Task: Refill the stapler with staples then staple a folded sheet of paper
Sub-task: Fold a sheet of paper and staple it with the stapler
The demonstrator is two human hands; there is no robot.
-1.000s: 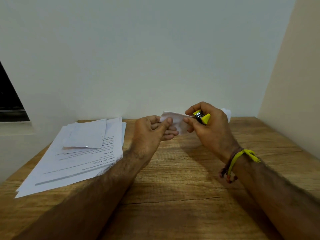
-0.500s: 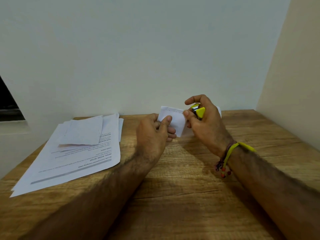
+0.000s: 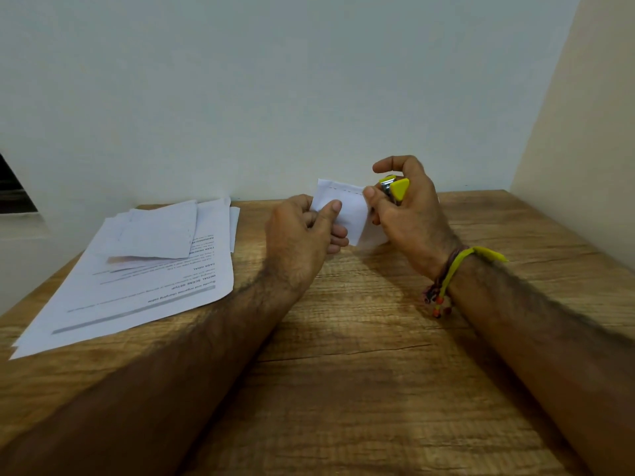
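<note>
Since a second ago the folded paper [image 3: 347, 214] stands more upright, a staple row showing (top edge). Left hand [image 3: 302, 235] pinches it; right hand [image 3: 409, 207] grips the yellow stapler [image 3: 397, 190], forefinger lifted.

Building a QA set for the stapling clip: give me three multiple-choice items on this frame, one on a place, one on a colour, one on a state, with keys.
1. Where does the stack of printed sheets lie on the wooden table?
A. on its left part
B. at its right edge
C. under the right forearm

2. What colour is the stapler?
A. red
B. yellow
C. blue

3. How is the folded sheet of paper held?
A. flat on the table, untouched
B. raised, pinched by the left hand
C. tucked under the stack

Key: 1 A, the stack sits left of both arms. 2 B, yellow plastic shows within the right hand. 3 B, the left thumb presses its front.
</note>
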